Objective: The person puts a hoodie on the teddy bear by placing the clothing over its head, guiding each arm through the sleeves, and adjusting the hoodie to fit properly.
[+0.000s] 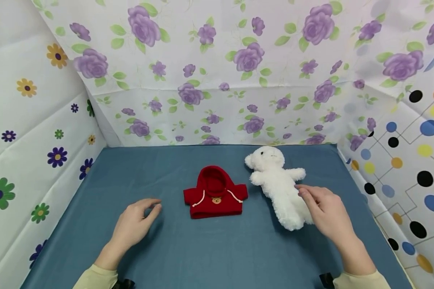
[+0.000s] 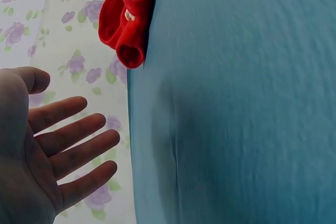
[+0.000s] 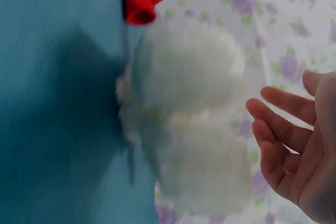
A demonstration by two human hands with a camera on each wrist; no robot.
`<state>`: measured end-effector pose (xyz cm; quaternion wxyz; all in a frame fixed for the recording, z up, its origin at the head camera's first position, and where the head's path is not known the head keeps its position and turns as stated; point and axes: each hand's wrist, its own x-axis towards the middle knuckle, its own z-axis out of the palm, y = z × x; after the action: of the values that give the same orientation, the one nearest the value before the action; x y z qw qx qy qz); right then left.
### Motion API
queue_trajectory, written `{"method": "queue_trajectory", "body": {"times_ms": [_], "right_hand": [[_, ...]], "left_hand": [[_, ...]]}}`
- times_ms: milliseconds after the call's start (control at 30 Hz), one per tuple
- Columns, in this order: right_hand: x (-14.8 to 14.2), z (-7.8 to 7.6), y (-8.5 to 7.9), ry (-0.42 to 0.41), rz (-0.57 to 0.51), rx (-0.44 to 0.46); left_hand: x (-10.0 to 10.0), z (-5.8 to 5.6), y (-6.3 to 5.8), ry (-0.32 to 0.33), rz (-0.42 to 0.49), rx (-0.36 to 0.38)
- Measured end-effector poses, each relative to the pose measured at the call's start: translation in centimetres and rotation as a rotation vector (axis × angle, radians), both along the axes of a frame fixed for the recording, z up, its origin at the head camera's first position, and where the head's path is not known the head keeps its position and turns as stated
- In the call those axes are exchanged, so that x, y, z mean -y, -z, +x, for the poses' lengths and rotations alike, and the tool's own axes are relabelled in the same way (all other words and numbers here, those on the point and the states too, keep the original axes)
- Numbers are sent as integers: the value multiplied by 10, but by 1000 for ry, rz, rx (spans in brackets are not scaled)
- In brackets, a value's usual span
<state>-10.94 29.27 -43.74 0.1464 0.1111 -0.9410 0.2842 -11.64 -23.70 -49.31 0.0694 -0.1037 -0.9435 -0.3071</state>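
A small red hoodie [image 1: 203, 205] with white drawstrings and a bear-face patch lies flat at the middle of the table, its hood toward the back. To its right a white fluffy plush animal [image 1: 280, 186] lies on its back, head toward the far edge. My left hand [image 1: 134, 222] hovers left of the hoodie, apart from it, with fingers extended and nothing held. Over the plush animal's lower right side is my right hand [image 1: 329, 212], its fingers loosely bent. In the right wrist view a gap shows between those fingers [image 3: 281, 124] and the plush legs [image 3: 205, 166].
A blue cloth [image 1: 217, 253] covers the table. Behind it hangs a white sheet with purple roses [image 1: 249, 58]. Flower-print cloth [image 1: 21, 156] rises on the left, and dotted cloth [image 1: 412, 168] on the right.
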Motion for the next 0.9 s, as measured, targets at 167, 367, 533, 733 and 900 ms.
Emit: {"method": "queue_trajectory", "body": {"times_ms": [167, 367, 533, 733, 900], "right_hand": [[28, 4, -3, -44, -23, -14], [59, 3, -3, -156, -36, 61], [80, 0, 6, -224, -22, 117], [109, -8, 24, -279, 10, 203], [128, -17, 44, -243, 89, 242]], "left_hand": [[-9, 0, 1, -4, 30, 2], [-20, -2, 3, -8, 60, -3], [-31, -4, 3, -9, 108, 18], [-47, -8, 4, 1, 148, 114], [-62, -11, 8, -3, 148, 159]]}}
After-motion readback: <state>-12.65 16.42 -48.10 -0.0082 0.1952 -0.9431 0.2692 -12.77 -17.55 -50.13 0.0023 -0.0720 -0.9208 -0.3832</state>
